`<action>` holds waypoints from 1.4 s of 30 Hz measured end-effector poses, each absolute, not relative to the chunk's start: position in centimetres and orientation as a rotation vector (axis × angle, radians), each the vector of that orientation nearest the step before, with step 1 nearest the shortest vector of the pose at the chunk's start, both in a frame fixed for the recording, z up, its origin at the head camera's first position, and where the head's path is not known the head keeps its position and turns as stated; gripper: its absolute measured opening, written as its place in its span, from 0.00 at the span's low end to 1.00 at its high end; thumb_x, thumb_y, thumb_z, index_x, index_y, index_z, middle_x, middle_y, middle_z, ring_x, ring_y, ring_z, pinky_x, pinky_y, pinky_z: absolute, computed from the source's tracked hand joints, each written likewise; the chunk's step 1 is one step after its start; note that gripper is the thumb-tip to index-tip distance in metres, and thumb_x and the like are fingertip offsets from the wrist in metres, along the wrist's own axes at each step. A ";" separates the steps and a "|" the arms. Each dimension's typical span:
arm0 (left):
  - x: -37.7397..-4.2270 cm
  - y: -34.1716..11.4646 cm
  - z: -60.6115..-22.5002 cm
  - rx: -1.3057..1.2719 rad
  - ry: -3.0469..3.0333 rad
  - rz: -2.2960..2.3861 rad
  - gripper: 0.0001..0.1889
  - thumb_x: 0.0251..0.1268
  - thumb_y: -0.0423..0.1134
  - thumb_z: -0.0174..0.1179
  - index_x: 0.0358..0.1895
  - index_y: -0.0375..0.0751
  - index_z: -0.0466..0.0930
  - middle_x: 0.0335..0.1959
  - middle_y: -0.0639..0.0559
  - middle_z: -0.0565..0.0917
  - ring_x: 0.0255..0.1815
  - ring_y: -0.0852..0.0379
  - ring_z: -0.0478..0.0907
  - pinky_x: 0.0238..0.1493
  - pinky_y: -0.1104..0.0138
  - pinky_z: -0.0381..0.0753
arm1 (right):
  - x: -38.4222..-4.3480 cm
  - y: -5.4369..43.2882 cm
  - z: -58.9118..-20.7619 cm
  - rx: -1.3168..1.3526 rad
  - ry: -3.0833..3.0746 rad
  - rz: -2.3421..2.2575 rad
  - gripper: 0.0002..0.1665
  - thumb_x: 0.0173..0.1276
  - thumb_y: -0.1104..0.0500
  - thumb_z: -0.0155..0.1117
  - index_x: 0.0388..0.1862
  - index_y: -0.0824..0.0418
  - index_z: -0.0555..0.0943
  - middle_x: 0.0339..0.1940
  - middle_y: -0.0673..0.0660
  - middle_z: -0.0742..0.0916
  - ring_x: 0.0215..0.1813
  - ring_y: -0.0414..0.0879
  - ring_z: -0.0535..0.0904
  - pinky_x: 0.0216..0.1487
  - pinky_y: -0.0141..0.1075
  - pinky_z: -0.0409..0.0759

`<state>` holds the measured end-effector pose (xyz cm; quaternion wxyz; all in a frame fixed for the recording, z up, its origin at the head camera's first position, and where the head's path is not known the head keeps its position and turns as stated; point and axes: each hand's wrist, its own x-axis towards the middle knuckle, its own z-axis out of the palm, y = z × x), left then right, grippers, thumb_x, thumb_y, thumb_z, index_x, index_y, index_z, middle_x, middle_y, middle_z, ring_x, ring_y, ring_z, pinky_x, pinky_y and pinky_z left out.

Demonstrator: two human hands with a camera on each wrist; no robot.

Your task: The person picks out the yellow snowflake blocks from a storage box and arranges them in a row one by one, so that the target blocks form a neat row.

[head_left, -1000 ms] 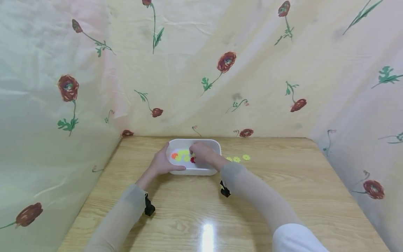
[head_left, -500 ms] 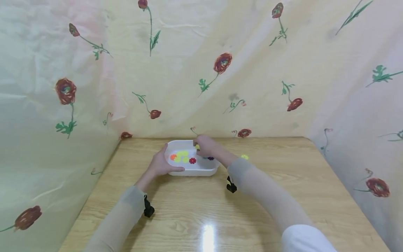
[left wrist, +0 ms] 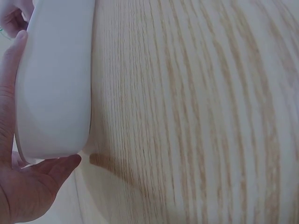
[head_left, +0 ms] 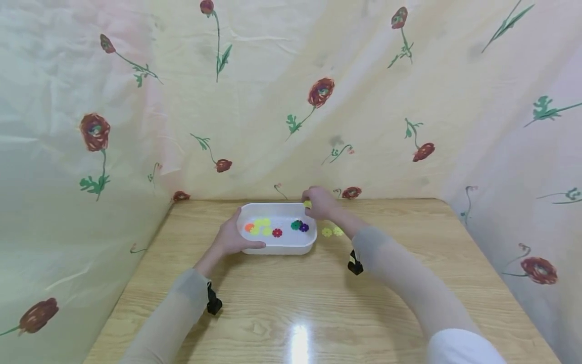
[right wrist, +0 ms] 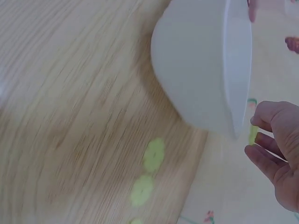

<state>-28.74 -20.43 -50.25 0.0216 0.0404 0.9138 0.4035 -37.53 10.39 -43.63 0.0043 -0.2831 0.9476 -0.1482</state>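
Note:
A white plastic tray (head_left: 273, 249) stands at the back of the wooden table. My left hand (head_left: 229, 238) grips its left end, thumb along the front rim and fingers around the side; the left wrist view shows the hand (left wrist: 32, 186) at the tray's corner. Over the tray's right rim, my right hand (head_left: 320, 203) pinches a yellow flower-shaped disc (right wrist: 253, 134) between thumb and fingers. Inside the tray lie several yellow discs (head_left: 266, 231), an orange disc (head_left: 249, 227), a red disc (head_left: 277, 233), a green disc (head_left: 296, 225) and a purple disc (head_left: 304, 228).
Right of the tray, yellow discs (head_left: 327, 232) lie in a row on the wooden table (head_left: 254, 288), partly below the right forearm. A flower-printed cloth (head_left: 273, 101) hangs behind and at both sides, close to the tray's back.
My right hand has moved right and up out of the tray, carrying a yellow disc to the right rim. Green and purple discs now show where it was. The left hand keeps its hold.

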 end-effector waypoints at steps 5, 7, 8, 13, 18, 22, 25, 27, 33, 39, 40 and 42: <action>-28.7 -20.3 -50.2 0.119 2.829 1.248 0.74 0.43 0.60 0.86 0.88 0.41 0.44 0.81 0.37 0.67 0.74 0.38 0.70 0.78 0.39 0.70 | -37.6 13.1 -43.3 -0.904 3.007 -0.492 0.17 0.62 0.64 0.72 0.50 0.66 0.88 0.49 0.64 0.91 0.54 0.60 0.86 0.62 0.53 0.85; -28.7 -20.3 -50.1 0.114 2.832 1.241 0.73 0.44 0.60 0.86 0.88 0.40 0.43 0.81 0.36 0.66 0.74 0.37 0.70 0.78 0.39 0.69 | -37.6 14.2 -43.4 -0.907 3.019 -0.503 0.17 0.62 0.64 0.71 0.50 0.67 0.88 0.48 0.65 0.91 0.54 0.61 0.87 0.61 0.54 0.85; -28.7 -20.4 -50.1 0.114 2.835 1.236 0.74 0.44 0.60 0.85 0.88 0.40 0.43 0.82 0.35 0.65 0.74 0.37 0.69 0.78 0.38 0.69 | -37.7 14.7 -43.4 -0.910 3.025 -0.504 0.16 0.61 0.64 0.71 0.49 0.67 0.88 0.48 0.65 0.91 0.54 0.62 0.87 0.61 0.54 0.85; -28.7 -20.4 -50.1 0.124 2.848 1.228 0.76 0.41 0.64 0.85 0.88 0.39 0.44 0.82 0.35 0.65 0.75 0.37 0.70 0.78 0.39 0.70 | -37.9 17.0 -44.0 -0.892 3.034 -0.487 0.17 0.61 0.64 0.70 0.48 0.69 0.88 0.48 0.67 0.91 0.54 0.64 0.87 0.61 0.55 0.86; -28.8 -20.4 -50.2 0.123 2.843 1.234 0.76 0.41 0.64 0.85 0.88 0.40 0.44 0.82 0.36 0.66 0.74 0.37 0.70 0.78 0.39 0.70 | -37.9 18.5 -44.3 -0.901 3.041 -0.489 0.16 0.59 0.65 0.69 0.47 0.71 0.87 0.48 0.69 0.92 0.55 0.66 0.88 0.61 0.57 0.86; -28.7 -20.4 -50.3 0.106 2.820 1.256 0.75 0.41 0.60 0.87 0.88 0.43 0.43 0.82 0.39 0.66 0.75 0.38 0.69 0.78 0.40 0.70 | -37.6 19.7 -44.8 -0.885 3.025 -0.472 0.16 0.61 0.66 0.69 0.48 0.72 0.87 0.48 0.69 0.92 0.55 0.66 0.88 0.61 0.56 0.86; -28.7 -20.4 -50.2 0.103 2.822 1.250 0.74 0.42 0.60 0.86 0.88 0.44 0.43 0.82 0.39 0.65 0.75 0.38 0.69 0.78 0.40 0.70 | -37.4 20.6 -45.3 -0.899 3.009 -0.479 0.16 0.62 0.67 0.69 0.48 0.73 0.87 0.47 0.69 0.92 0.54 0.66 0.88 0.59 0.57 0.86; -28.7 -20.4 -50.2 0.095 2.823 1.248 0.74 0.42 0.61 0.86 0.88 0.44 0.43 0.82 0.39 0.65 0.75 0.38 0.69 0.78 0.40 0.70 | -37.3 21.2 -45.6 -0.913 3.001 -0.489 0.15 0.62 0.68 0.69 0.48 0.73 0.87 0.47 0.69 0.92 0.53 0.66 0.88 0.58 0.58 0.86; -28.8 -20.3 -50.2 0.107 2.821 1.259 0.75 0.40 0.62 0.86 0.88 0.44 0.43 0.82 0.39 0.66 0.74 0.39 0.70 0.78 0.40 0.71 | -36.9 22.7 -46.6 -0.857 2.998 -0.503 0.14 0.64 0.66 0.70 0.47 0.74 0.86 0.46 0.70 0.91 0.52 0.67 0.88 0.59 0.59 0.86; -28.9 -20.4 -50.5 0.123 2.813 1.281 0.76 0.39 0.64 0.86 0.88 0.44 0.44 0.80 0.40 0.69 0.72 0.41 0.72 0.77 0.41 0.72 | -36.4 24.3 -47.5 -0.768 2.991 -0.489 0.12 0.66 0.66 0.70 0.46 0.73 0.86 0.45 0.69 0.90 0.52 0.66 0.87 0.60 0.59 0.85; -28.9 -20.4 -50.5 0.122 2.815 1.281 0.76 0.39 0.64 0.86 0.88 0.44 0.44 0.80 0.41 0.69 0.73 0.41 0.72 0.77 0.41 0.72 | -36.4 24.4 -47.7 -0.751 2.988 -0.489 0.12 0.66 0.67 0.70 0.46 0.73 0.86 0.45 0.69 0.90 0.52 0.66 0.87 0.60 0.60 0.85; -28.9 -20.5 -50.5 0.124 2.820 1.278 0.75 0.39 0.63 0.87 0.88 0.44 0.45 0.80 0.41 0.69 0.72 0.41 0.72 0.77 0.42 0.72 | -36.3 24.7 -47.8 -0.755 2.985 -0.485 0.12 0.64 0.68 0.69 0.45 0.73 0.86 0.44 0.69 0.91 0.51 0.66 0.87 0.60 0.60 0.85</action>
